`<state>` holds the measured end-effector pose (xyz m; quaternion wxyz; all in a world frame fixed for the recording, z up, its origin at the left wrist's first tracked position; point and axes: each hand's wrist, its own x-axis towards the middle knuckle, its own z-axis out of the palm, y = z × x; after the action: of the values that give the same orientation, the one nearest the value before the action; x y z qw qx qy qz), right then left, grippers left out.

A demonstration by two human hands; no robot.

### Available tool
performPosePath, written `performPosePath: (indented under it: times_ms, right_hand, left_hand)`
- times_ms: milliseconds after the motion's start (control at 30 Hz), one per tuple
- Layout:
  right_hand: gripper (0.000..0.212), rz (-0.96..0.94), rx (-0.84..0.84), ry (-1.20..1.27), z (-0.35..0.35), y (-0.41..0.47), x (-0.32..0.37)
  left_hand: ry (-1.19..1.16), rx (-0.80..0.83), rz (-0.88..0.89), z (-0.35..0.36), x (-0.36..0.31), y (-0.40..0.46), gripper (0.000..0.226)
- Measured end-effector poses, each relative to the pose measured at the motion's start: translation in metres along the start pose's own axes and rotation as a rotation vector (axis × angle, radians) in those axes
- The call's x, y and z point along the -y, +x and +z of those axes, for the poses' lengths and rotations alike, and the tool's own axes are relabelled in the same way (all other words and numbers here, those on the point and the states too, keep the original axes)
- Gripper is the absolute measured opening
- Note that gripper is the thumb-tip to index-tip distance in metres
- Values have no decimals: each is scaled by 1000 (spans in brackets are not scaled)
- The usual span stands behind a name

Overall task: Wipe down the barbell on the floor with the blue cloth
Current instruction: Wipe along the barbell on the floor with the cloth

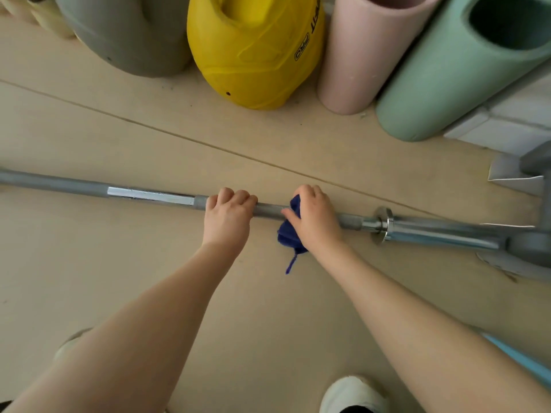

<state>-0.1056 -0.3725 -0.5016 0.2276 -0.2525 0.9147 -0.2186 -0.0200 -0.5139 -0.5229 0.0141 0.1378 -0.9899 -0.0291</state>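
A long grey and chrome barbell [149, 195] lies across the pale wooden floor from left to right, with its collar and sleeve [384, 225] at the right. My left hand [228, 217] grips the bar near its middle, fingers curled over the top. Just to the right, my right hand [316, 217] holds the dark blue cloth [290, 231] wrapped against the bar. Part of the cloth hangs down below the bar, with a loose thread trailing on the floor.
Behind the bar stand a grey bag [128, 34], a yellow bag [253, 49], a pink foam roller [357, 55] and a green roller [453, 76]. A grey metal stand [533, 234] sits at the right end. My white shoes [351, 394] are near the bottom.
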Motion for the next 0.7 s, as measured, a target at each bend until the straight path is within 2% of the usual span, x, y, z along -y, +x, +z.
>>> performPosePath:
  times_ms: [67, 133, 267, 400, 467, 533, 600, 667, 700]
  right_hand:
    - [24, -114, 11, -97, 5, -3, 2]
    - [24, -133, 49, -237, 2, -5, -5]
    - [26, 59, 11, -348, -14, -10, -26]
    - [30, 237, -77, -279, -7, -2, -13]
    - [28, 140, -74, -212, 8, 4, 11]
    - [22, -38, -30, -168, 24, 1, 34]
    - [30, -166, 31, -244, 28, -6, 36]
    - [41, -208, 84, -347, 15, -11, 20]
    - [38, -194, 105, -385, 5, -14, 9]
  left_hand:
    - [7, 24, -10, -1, 1, 1, 32]
    - [2, 30, -6, -2, 2, -1, 29]
    - [3, 81, -37, -7, 0, 1, 25]
    - [42, 104, -13, -6, 0, 2, 31]
    - [36, 89, -8, -5, 0, -1, 30]
    - [19, 104, -13, -5, 0, -3, 25]
    - [20, 127, -17, -6, 1, -2, 25]
    - [34, 138, -2, -7, 2, -2, 29]
    - [31, 139, 4, -7, 3, -1, 32]
